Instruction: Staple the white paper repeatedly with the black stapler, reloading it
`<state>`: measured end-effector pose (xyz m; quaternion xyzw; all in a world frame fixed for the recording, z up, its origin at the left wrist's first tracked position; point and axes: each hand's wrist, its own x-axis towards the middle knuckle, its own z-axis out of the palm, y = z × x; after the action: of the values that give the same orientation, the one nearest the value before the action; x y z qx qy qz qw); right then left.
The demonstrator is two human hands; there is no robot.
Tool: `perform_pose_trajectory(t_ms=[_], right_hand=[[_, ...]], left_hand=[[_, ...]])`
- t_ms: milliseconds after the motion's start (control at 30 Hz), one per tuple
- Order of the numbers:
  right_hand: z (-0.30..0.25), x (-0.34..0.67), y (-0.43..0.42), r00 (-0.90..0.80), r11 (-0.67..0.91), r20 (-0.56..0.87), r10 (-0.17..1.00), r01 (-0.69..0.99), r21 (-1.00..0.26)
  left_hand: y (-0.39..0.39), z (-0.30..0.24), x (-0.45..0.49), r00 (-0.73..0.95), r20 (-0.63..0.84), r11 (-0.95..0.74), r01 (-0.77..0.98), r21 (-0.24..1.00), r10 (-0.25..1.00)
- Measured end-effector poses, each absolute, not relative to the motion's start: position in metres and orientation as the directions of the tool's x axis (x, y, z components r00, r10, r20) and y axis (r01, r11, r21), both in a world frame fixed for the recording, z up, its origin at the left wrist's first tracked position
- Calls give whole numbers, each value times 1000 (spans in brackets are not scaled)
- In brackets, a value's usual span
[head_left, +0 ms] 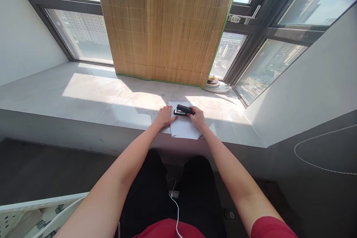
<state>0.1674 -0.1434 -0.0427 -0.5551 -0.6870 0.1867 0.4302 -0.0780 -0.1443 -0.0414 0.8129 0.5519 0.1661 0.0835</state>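
A black stapler [184,110] lies across the white paper [184,128] on the windowsill, its nose toward the left and its jaws a little apart. My right hand [198,118] grips the stapler's rear end, fingers wrapped round it. On the paper's left edge rests my left hand [164,117], palm down with its fingers stretched flat and the thumb reaching over the sheet toward the stapler's nose. The paper's lower edge overhangs the sill's front. Whether it is one sheet or several I cannot tell.
A stack of plates [214,83] stands at the window corner, right of the hanging bamboo blind [170,26]. The sill's front edge [111,123] is close to my knees. A white cable [177,208] runs down my front. A white basket [41,204] stands at lower left.
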Motion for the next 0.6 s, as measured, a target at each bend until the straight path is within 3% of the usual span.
perform_pose_trajectory(t_ms=[167,333,467,600], right_hand=[[-40,181,-156,-82,336,359,930,588,-736],[-48,183,-168,63,363,533,844,666,-652],[-52,184,-170,103,354,565,819,684,-638],[-52,185,-170,161,292,523,837,676,-676]], left_hand=[[-144,-43,-79,356,201,-406,846,344,913],[-148,-40,-80,338,192,-387,844,372,921],[-148,-37,-81,337,186,-384,829,407,923],[-145,-36,-86,311,172,-353,761,544,935]])
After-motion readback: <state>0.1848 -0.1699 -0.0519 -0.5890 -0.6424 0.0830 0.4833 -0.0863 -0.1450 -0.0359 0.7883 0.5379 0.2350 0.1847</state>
